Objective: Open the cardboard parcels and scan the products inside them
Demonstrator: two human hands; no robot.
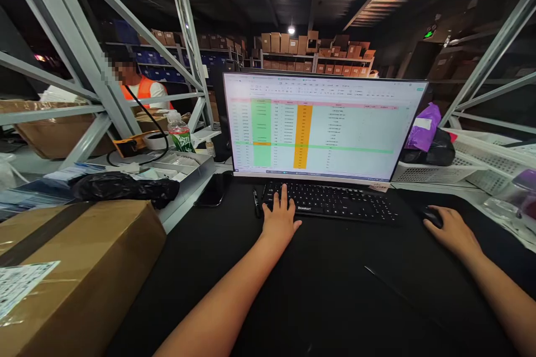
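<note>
My left hand point(280, 216) rests with fingers spread over the left end of a black keyboard point(335, 202). Off to the right, my right hand point(454, 230) is curved over a black computer mouse point(432, 216) on the dark desk mat point(318, 284). Behind the keyboard stands a monitor point(352, 128) showing a spreadsheet with a green column, an orange column and one row highlighted in green. A black pen point(256, 202) lies just left of the keyboard, and a dark phone point(211, 189) is farther left.
A taped cardboard box point(104, 256) fills the near left. Behind it are a black plastic bag point(125, 188) and a bottle point(179, 131). Purple packaging point(425, 125) sits by white baskets point(489, 150) on the right. A person in an orange vest point(144, 89) is beyond the metal frame.
</note>
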